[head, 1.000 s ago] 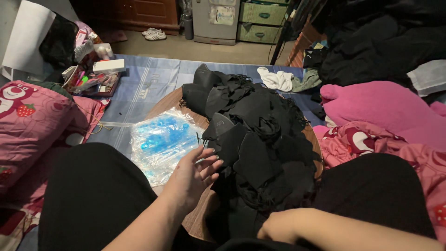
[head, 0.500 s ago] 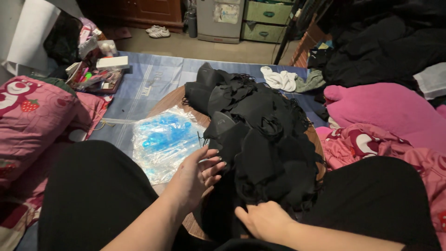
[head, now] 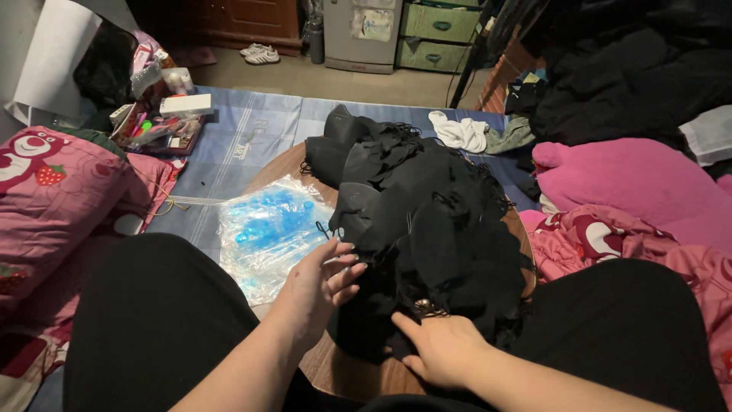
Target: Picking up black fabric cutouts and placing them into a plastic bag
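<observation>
Round wooden bench on a cluttered bedroom floor: left hand and right hand, fingers released, touch a heap of black fabric pieces beside a clear plastic bag of blue items.

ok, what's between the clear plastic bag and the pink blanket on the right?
Head view: the heap of black fabric pieces on the round wooden table fills that stretch, with both hands at its near edge.
</observation>
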